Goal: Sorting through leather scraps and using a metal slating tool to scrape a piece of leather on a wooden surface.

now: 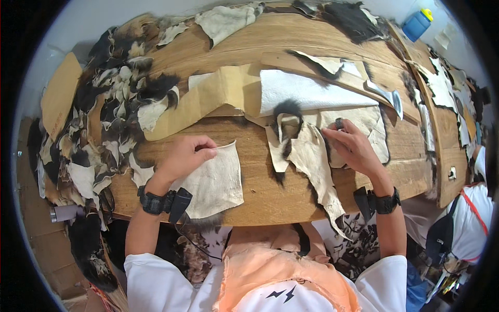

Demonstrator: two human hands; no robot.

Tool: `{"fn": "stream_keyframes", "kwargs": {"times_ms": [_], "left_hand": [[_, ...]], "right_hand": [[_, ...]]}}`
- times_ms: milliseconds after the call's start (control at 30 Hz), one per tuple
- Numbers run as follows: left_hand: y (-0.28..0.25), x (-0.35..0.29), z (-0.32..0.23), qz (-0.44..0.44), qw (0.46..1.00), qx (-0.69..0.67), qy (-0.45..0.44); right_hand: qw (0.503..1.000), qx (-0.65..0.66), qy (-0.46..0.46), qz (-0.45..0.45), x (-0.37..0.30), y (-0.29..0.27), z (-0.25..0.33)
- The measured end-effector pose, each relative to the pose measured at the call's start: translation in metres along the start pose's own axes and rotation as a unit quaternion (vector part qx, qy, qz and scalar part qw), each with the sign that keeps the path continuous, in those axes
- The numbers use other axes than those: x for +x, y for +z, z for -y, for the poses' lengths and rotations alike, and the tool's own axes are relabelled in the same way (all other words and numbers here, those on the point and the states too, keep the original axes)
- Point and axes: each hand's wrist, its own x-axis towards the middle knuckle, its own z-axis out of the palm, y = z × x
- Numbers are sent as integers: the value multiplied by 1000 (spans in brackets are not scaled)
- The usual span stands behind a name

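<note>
My left hand (188, 157) pinches the top edge of a squarish pale hide piece (215, 182) between thumb and fingers. Dark fur shows along that piece's lower edge, which reaches the table's front edge. To the right, my right hand (354, 147) has its fingers bent together, the tips at the edge of a long, ragged hide scrap (312, 158). A dark ring-shaped item (339, 124) sits at its fingers; whether they grip the scrap is hidden. Beside the scrap lies a curled black-furred hide piece (287, 127). A broad pale hide (371, 130) lies under my right hand.
A heap of fur scraps (117, 104) covers the wooden table's (208, 125) left end. Behind my hands are a tan paper strip (218, 88), white cloth (312, 91) and a wooden board (358, 83). A blue bottle (416, 26) stands back right; another person (473, 218) is at right.
</note>
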Motion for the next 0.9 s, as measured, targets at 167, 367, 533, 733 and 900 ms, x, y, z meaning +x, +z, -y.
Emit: {"fn": "stream_keyframes", "kwargs": {"times_ms": [167, 367, 533, 733, 900], "left_hand": [[14, 6, 3, 0, 999, -35, 33], [15, 0, 4, -21, 999, -34, 8], [19, 2, 3, -25, 999, -25, -4], [19, 4, 4, -9, 1000, -21, -1], [22, 5, 10, -19, 999, -21, 37]], "right_hand": [[996, 29, 53, -59, -4, -9, 7], [992, 8, 41, -123, -26, -2, 31], [991, -110, 17, -71, -40, 19, 58], [991, -133, -15, -8, -44, 44, 67], [998, -63, -22, 21, -39, 45, 64]]}}
